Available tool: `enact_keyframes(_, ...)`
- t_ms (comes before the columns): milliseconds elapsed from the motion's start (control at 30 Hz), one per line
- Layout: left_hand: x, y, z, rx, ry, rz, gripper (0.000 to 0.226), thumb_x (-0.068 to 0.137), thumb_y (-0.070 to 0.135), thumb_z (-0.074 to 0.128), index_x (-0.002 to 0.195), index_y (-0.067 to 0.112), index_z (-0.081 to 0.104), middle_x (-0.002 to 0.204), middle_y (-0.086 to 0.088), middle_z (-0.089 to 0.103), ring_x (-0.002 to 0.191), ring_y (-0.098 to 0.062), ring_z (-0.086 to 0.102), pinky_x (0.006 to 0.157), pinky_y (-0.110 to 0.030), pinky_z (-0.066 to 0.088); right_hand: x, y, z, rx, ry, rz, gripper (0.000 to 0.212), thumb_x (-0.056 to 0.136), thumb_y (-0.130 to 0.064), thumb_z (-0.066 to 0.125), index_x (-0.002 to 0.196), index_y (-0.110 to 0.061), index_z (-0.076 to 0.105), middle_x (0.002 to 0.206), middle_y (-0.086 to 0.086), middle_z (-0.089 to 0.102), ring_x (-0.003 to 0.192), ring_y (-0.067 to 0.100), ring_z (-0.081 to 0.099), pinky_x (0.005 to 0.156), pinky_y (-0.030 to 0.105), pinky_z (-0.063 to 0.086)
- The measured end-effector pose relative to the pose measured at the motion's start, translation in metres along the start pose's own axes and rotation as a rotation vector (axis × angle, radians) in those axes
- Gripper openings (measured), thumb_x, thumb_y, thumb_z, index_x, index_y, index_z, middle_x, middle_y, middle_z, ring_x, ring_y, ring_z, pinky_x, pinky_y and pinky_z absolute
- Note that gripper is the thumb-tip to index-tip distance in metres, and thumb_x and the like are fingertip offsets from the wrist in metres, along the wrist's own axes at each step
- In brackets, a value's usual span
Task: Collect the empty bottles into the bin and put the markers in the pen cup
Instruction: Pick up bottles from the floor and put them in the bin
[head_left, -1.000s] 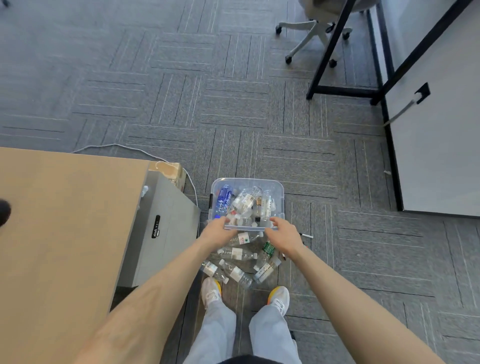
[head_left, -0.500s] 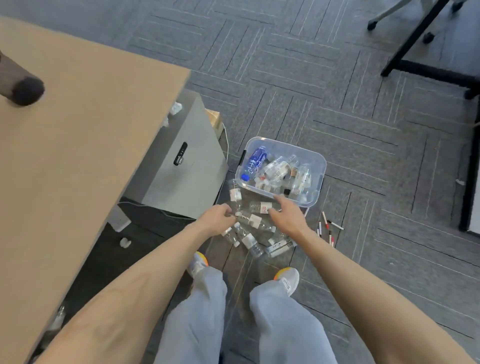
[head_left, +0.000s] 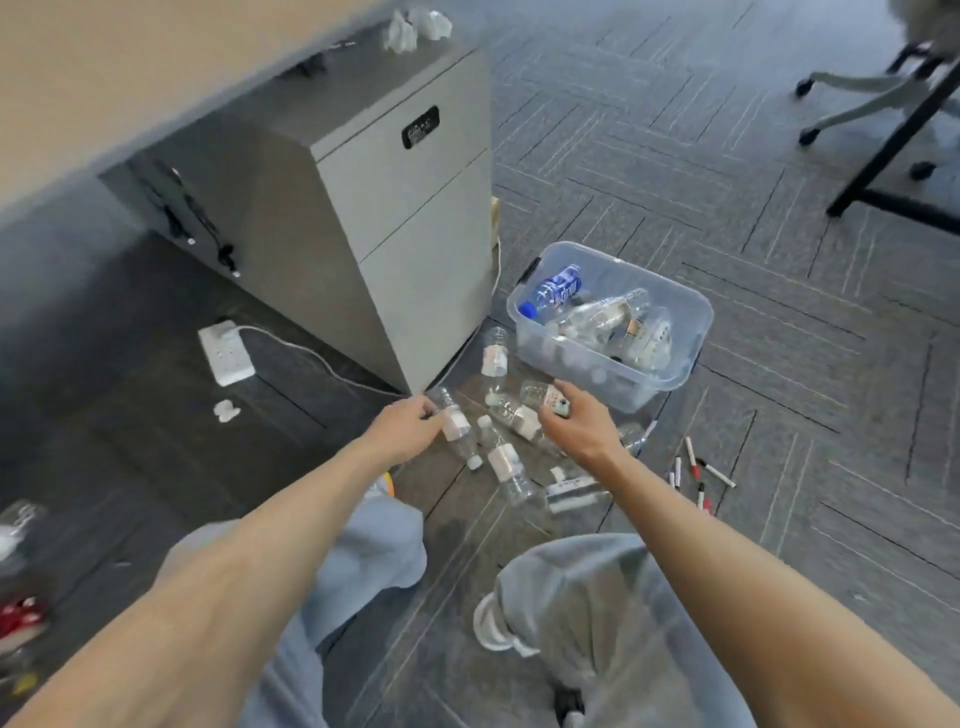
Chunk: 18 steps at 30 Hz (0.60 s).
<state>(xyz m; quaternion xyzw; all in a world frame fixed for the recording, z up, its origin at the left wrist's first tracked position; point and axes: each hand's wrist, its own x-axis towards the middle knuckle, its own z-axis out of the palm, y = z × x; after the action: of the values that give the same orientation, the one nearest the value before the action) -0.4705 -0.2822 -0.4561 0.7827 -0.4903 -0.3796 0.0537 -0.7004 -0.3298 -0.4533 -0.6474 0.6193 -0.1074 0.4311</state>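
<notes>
A clear plastic bin (head_left: 695, 327) stands on the carpet and holds several empty bottles, one of them blue (head_left: 557, 289). In front of it several clear bottles lie loose, among them one by the cabinet corner (head_left: 494, 358) and one nearer my knees (head_left: 505, 464). My left hand (head_left: 408, 426) grips a lying bottle (head_left: 457, 427) at its upper end. My right hand (head_left: 579, 422) curls around another bottle (head_left: 543, 396) just in front of the bin. Several markers (head_left: 695, 468) lie scattered to the right of my right wrist. No pen cup is in view.
A grey drawer cabinet (head_left: 415, 208) stands under the wooden desk (head_left: 104, 78), close to the bin's left. A white power strip (head_left: 226, 353) with its cable lies on the floor at left. A chair base (head_left: 857, 98) and black table legs (head_left: 893, 135) are far right.
I have crouched lower, so everything looks closer. Both hands left the bin's near rim and came down onto the loose bottles in front of it.
</notes>
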Motion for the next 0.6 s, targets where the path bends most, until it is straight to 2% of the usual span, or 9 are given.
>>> enact_keyframes(67,-0.042,-0.019,0.021,-0.015,0.002,-0.011,0.04,0.096,0.03,0.047,0.133,0.016,0.052,0.138,-0.005,0.055,0.126,-0.024,0.05,0.096,-0.031,0.041,-0.04,0.002,0.006,-0.04,-0.008,-0.023,0.061,0.085,-0.033,0.058,0.142,-0.014,0.047,0.137,0.009,0.059,0.116,0.028,0.061,0.099,0.044,0.049)
enact_keyframes(133,-0.068,-0.035,0.039,-0.007,-0.01,-0.002,0.043,0.096,0.03,0.047,0.138,0.016,0.048,0.142,-0.004,0.05,0.128,-0.023,0.048,0.096,-0.03,0.041,-0.069,0.005,0.012,-0.061,0.009,-0.041,0.053,0.091,-0.026,0.059,0.141,-0.011,0.049,0.136,0.008,0.058,0.119,0.026,0.058,0.1,0.039,0.045)
enact_keyframes(267,-0.075,-0.052,0.065,-0.138,0.022,0.007,0.042,0.097,0.029,0.047,0.136,0.014,0.048,0.141,-0.009,0.05,0.126,-0.025,0.048,0.101,-0.037,0.043,-0.08,0.012,0.025,-0.038,0.045,-0.057,0.052,0.092,-0.02,0.059,0.142,-0.011,0.048,0.132,0.011,0.061,0.11,0.028,0.063,0.094,0.038,0.049)
enact_keyframes(333,-0.068,-0.054,0.081,-0.139,0.001,0.009,0.041,0.097,0.028,0.047,0.135,0.013,0.048,0.141,-0.01,0.049,0.127,-0.025,0.048,0.102,-0.036,0.043,-0.071,0.019,0.036,-0.063,0.055,-0.076,0.051,0.091,-0.02,0.059,0.141,-0.012,0.05,0.125,0.011,0.064,0.103,0.03,0.066,0.09,0.038,0.052)
enact_keyframes(433,-0.044,-0.058,0.104,-0.064,-0.04,0.011,0.043,0.097,0.028,0.046,0.137,0.013,0.047,0.143,-0.009,0.047,0.13,-0.024,0.046,0.101,-0.031,0.039,-0.045,0.038,0.054,-0.158,0.06,-0.096,0.048,0.09,-0.023,0.058,0.136,-0.012,0.055,0.13,0.013,0.061,0.115,0.03,0.058,0.096,0.037,0.046)
enact_keyframes(533,0.0,-0.065,0.123,-0.01,-0.084,-0.007,0.044,0.097,0.029,0.045,0.139,0.014,0.045,0.146,-0.009,0.044,0.131,-0.025,0.044,0.101,-0.033,0.04,-0.006,0.066,0.074,-0.29,0.007,-0.071,0.053,0.089,-0.025,0.055,0.141,-0.013,0.048,0.142,0.015,0.05,0.127,0.033,0.049,0.102,0.043,0.044)
enact_keyframes(600,0.033,-0.069,0.134,0.009,-0.1,-0.032,0.046,0.097,0.03,0.044,0.14,0.013,0.043,0.146,-0.009,0.043,0.131,-0.026,0.044,0.101,-0.034,0.041,0.025,0.083,0.083,-0.348,0.01,-0.075,0.053,0.09,-0.027,0.054,0.141,-0.013,0.047,0.145,0.014,0.046,0.129,0.032,0.047,0.101,0.045,0.045)
